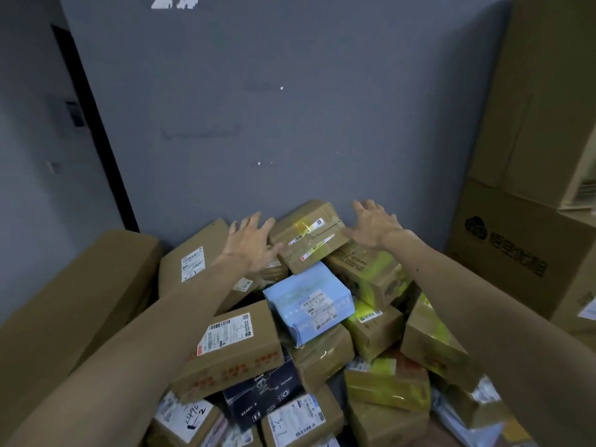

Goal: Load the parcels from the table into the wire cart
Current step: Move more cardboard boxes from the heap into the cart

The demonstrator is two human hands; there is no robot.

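Head view: reaching over the parcel heap [232, 346] with left hand [250, 243] and right hand [374, 225], spreading both wide, gripping nothing, flanking the side edges of the topmost brown parcel [309, 237] against the grey wall [290, 124]. Finding open room only above, large cartons [516, 246] hemming both sides.

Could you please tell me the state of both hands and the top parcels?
Top box: taped shut, tilted, not yet gripped.
Left hand: open, fingers spread, at its left side.
Right hand: open, fingers spread, at its right side.
Blue parcel: closed, tilted, just below the top box.
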